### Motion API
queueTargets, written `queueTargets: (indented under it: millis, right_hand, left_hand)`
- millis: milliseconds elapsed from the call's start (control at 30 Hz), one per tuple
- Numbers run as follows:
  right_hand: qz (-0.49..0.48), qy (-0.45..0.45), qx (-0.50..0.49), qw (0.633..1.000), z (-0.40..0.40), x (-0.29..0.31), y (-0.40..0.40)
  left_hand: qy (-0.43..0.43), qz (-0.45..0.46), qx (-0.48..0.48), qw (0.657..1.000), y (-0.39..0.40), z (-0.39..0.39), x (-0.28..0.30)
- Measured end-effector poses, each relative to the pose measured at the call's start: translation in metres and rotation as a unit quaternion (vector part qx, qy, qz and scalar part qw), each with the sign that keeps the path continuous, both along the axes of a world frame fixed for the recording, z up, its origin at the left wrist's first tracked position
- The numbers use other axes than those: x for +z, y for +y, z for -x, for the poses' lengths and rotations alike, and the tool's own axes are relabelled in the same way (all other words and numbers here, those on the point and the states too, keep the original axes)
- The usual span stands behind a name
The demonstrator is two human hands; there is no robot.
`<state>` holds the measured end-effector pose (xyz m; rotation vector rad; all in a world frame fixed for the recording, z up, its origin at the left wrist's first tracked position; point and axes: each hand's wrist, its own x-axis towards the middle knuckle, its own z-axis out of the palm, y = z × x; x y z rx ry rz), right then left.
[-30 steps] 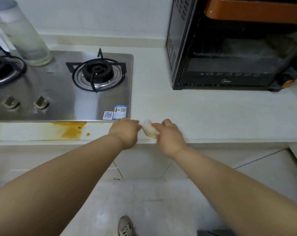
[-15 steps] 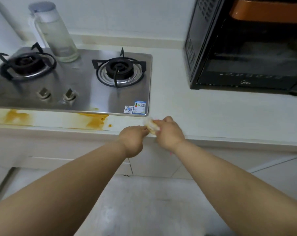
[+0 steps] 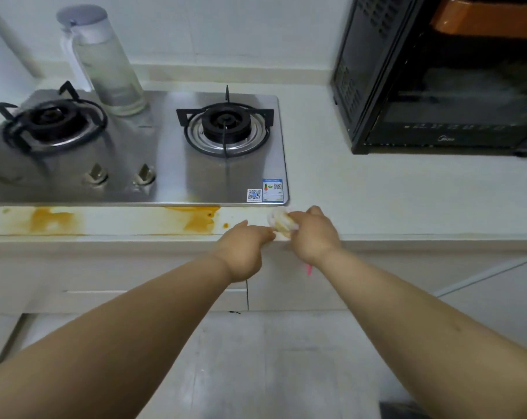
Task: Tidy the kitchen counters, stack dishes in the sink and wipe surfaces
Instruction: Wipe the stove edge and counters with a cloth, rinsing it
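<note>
The right hand (image 3: 315, 234) is bunching a stained cleaning cloth (image 3: 282, 223) in curled fingers — the left hand (image 3: 244, 247) pinching its near corner, likely refolding — orange sauce stains (image 3: 200, 219) waiting just left of the fingertips.

my right hand (image 3: 315, 237) hides most of the cloth (image 3: 282, 222) | oven (image 3: 443, 77) cut off right and top | left burner (image 3: 49, 125) clipped at left edge

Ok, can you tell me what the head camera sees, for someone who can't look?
A person's right hand grips a wadded cloth at the white counter's front edge while the left hand pinches it. Orange stains run left along the edge, below a steel gas hob with a water jug.
</note>
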<state>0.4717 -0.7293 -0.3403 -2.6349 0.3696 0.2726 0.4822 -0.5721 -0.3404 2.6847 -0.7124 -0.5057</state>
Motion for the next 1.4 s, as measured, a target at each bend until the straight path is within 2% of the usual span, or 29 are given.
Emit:
queueTargets:
  millis: [100,167,333,467,667,833,933,1000,1100,1200,1400]
  right_hand:
    - [0.093,0.005,-0.118,0.989,0.01,0.007,-0.037]
    - [0.093,0.021,-0.161,0.982,0.009,0.011,-0.034]
    - [0.019,0.015,-0.113,0.993,-0.011,0.01,0.047]
    - [0.056,0.022,-0.091,0.994,-0.007,0.008,0.059]
    - [0.076,0.018,-0.1,0.992,-0.006,0.009,0.075]
    - [0.053,0.007,0.022,0.998,-0.024,0.006,0.151]
    - [0.065,0.012,0.054,0.996,-0.026,0.004,0.152]
    - [0.088,0.016,0.013,0.996,-0.018,0.008,0.125]
    - [0.098,0.004,-0.123,0.988,-0.003,0.018,0.087]
    - [0.085,0.02,-0.163,0.983,-0.012,0.014,0.099]
    - [0.067,0.002,0.036,0.997,-0.036,0.003,0.186]
  left_hand:
    - [-0.044,0.022,0.049,0.998,0.028,-0.003,0.004]
    - [-0.073,0.027,0.103,0.992,0.053,-0.006,0.008]
    - [-0.087,-0.035,0.203,0.975,0.116,-0.013,0.011]
    - [-0.064,-0.14,0.26,0.953,0.147,-0.014,0.006]
    - [-0.061,-0.17,0.226,0.957,0.168,-0.017,-0.001]
    - [-0.067,-0.165,0.201,0.963,0.181,-0.019,-0.002]
    - [-0.058,-0.16,0.196,0.966,0.187,-0.019,-0.001]
    - [-0.049,-0.156,0.19,0.968,0.191,-0.02,0.0]
    - [-0.053,-0.148,0.183,0.97,0.196,-0.02,0.0]
    - [-0.056,-0.136,0.183,0.972,0.2,-0.019,-0.003]
    - [-0.051,-0.152,0.18,0.971,0.198,-0.021,-0.001]
